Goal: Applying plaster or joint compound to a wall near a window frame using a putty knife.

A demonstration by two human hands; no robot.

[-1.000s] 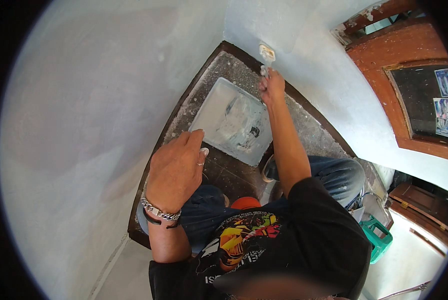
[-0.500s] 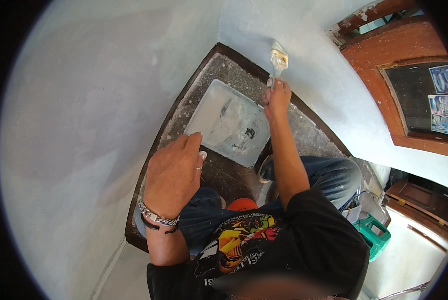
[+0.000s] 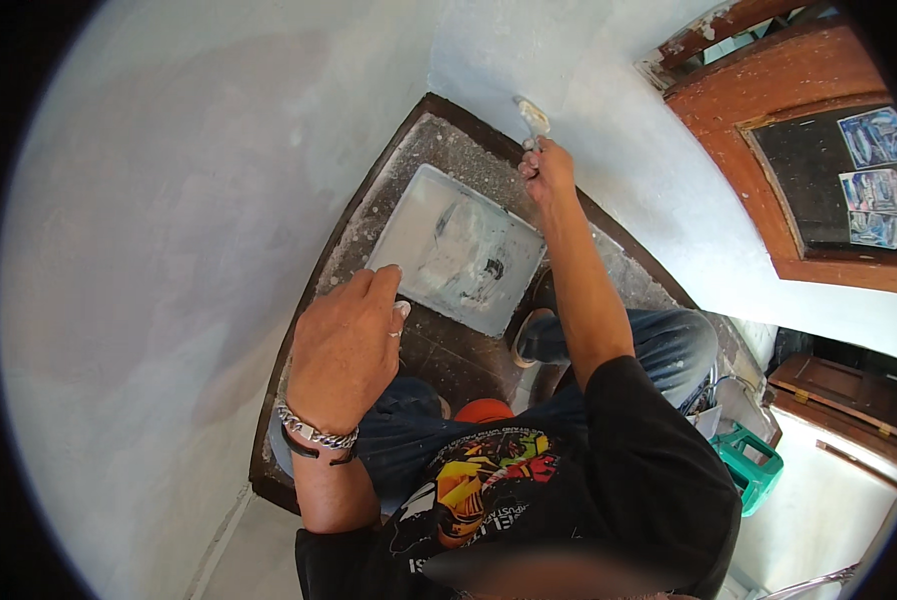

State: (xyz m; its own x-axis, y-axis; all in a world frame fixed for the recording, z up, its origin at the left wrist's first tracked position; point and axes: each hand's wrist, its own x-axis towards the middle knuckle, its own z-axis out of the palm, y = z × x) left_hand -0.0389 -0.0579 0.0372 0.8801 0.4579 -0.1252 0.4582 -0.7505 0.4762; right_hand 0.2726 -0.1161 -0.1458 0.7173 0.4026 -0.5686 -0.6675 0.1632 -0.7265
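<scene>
My left hand [image 3: 345, 345] is closed on the near left corner of a shallow paint tray [image 3: 459, 308], fingers at its rim, thumb smeared white. Pale grey-white paint coats the tray, with a dark bare patch towards its right side. My right hand [image 3: 550, 168] is wrapped round the handle of a paintbrush [image 3: 535, 117], arm stretched forward. The brush head, whitish with paint, is at the lower part of the right-hand wall [image 3: 609, 150], just above the dark skirting. Most of the handle is hidden in my fingers.
A second pale wall [image 3: 179, 200] rises on the left, meeting the other at a corner. Speckled dark floor edging [image 3: 439, 130] runs along both. To the right are a wooden-framed door or panel [image 3: 784, 265], a green plastic object [image 3: 752, 468] and my bent knee [image 3: 684, 345].
My right hand and the paintbrush have moved forward and slightly left along the wall, and the brush has tilted over. My left hand stays at the tray.
</scene>
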